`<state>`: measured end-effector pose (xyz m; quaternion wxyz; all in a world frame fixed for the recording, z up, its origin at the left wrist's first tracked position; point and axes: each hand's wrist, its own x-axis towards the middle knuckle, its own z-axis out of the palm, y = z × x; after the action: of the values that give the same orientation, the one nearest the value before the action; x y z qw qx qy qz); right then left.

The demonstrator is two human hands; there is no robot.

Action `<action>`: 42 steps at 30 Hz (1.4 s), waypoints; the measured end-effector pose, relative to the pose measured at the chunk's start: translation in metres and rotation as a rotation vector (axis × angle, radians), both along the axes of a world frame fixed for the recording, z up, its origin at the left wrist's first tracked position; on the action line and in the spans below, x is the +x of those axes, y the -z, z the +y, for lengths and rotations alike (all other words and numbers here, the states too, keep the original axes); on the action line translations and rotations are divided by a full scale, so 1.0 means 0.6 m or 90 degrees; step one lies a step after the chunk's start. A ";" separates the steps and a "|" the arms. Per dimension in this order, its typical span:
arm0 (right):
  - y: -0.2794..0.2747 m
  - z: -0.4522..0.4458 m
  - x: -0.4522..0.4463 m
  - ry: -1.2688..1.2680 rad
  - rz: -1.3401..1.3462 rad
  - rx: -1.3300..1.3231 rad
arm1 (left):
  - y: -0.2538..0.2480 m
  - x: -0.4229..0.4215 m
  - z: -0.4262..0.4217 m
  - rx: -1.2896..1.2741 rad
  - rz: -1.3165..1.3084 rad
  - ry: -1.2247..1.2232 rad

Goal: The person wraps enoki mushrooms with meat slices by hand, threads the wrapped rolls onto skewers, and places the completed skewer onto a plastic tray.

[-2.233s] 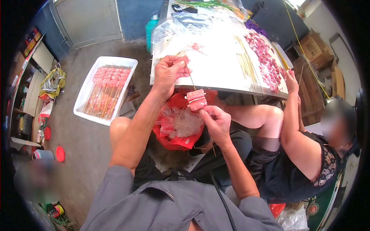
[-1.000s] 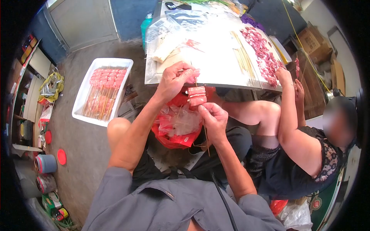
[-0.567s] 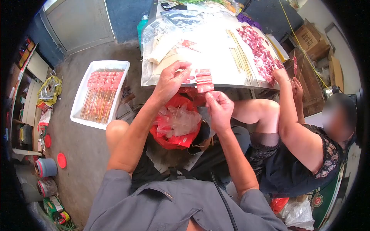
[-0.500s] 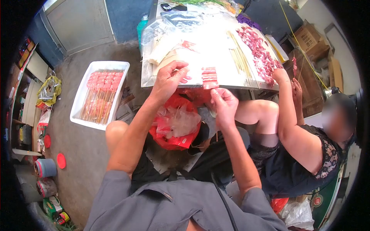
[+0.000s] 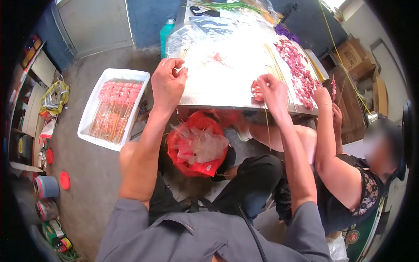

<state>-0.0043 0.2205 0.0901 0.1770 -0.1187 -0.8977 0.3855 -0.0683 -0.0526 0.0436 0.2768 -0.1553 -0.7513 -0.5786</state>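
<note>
My right hand (image 5: 274, 92) is at the front edge of the metal table, its fingers closed at a meat skewer (image 5: 256, 91). The skewer's pink-and-white meat is by my fingertips, and its thin stick (image 5: 267, 126) hangs below the table edge. My left hand (image 5: 169, 83) is raised at the table's left front corner, fingers curled and thumb near the forefinger; whatever they hold, if anything, cannot be made out. Between my hands a few thin meat pieces (image 5: 218, 59) lie on the glaring white tabletop (image 5: 218, 87). Bare bamboo sticks (image 5: 276, 67) lie beyond my right hand.
A white tub (image 5: 81, 126) of finished skewers stands on the floor at left. Cut meat (image 5: 297, 65) is heaped on the table's right side. A co-worker's hand (image 5: 322, 94) reaches beside it. Below the table, a red bag (image 5: 192, 168) holds clear plastic.
My right hand has moved right with the meat skewer, whose stick now hangs past the table edge. My left hand has moved left and slightly up, its fingers curling more.
</note>
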 end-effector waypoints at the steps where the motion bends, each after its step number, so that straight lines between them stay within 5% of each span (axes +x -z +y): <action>1: -0.014 -0.017 -0.021 -0.004 -0.071 0.036 | -0.001 -0.002 -0.003 -0.019 0.001 -0.007; 3: -0.010 -0.018 -0.080 -0.012 -0.141 0.075 | -0.002 -0.004 -0.008 -0.037 0.003 -0.018; 5: 0.041 -0.004 -0.157 -0.118 0.091 0.272 | -0.003 -0.002 -0.011 -0.050 -0.020 -0.005; 8: 0.043 -0.025 -0.215 -0.155 -0.007 0.216 | 0.001 -0.006 -0.020 -0.065 -0.035 -0.017; 10: 0.083 -0.016 -0.266 -0.161 0.094 0.290 | 0.001 -0.008 -0.027 -0.066 -0.037 -0.020; 12: 0.087 -0.022 -0.294 -0.249 -0.035 0.067 | -0.002 -0.009 -0.031 -0.083 -0.043 -0.020; 16: 0.047 -0.031 -0.313 -0.266 -0.145 0.192 | 0.000 -0.010 -0.036 -0.084 -0.042 -0.017; 21: 0.026 -0.029 -0.313 -0.257 -0.282 0.037 | 0.001 -0.010 -0.032 -0.082 -0.045 -0.010; 25: 0.029 -0.024 -0.299 -0.234 -0.252 -0.004 | 0.002 -0.010 -0.033 -0.079 -0.041 -0.010; 32: -0.025 -0.018 -0.250 -0.234 0.066 -0.136 | 0.002 -0.016 -0.034 -0.073 -0.041 -0.020; 36: -0.004 -0.051 -0.189 -0.148 0.156 0.082 | 0.005 -0.026 -0.032 -0.100 -0.030 -0.058; 42: 0.079 -0.049 -0.089 -0.342 0.113 0.234 | 0.027 -0.047 -0.004 -0.258 -0.010 -0.100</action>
<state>-0.0574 0.1911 0.0429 0.1651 0.1902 -0.9324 0.2591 -0.0968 -0.0549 0.0275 0.2784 -0.1446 -0.8639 -0.3940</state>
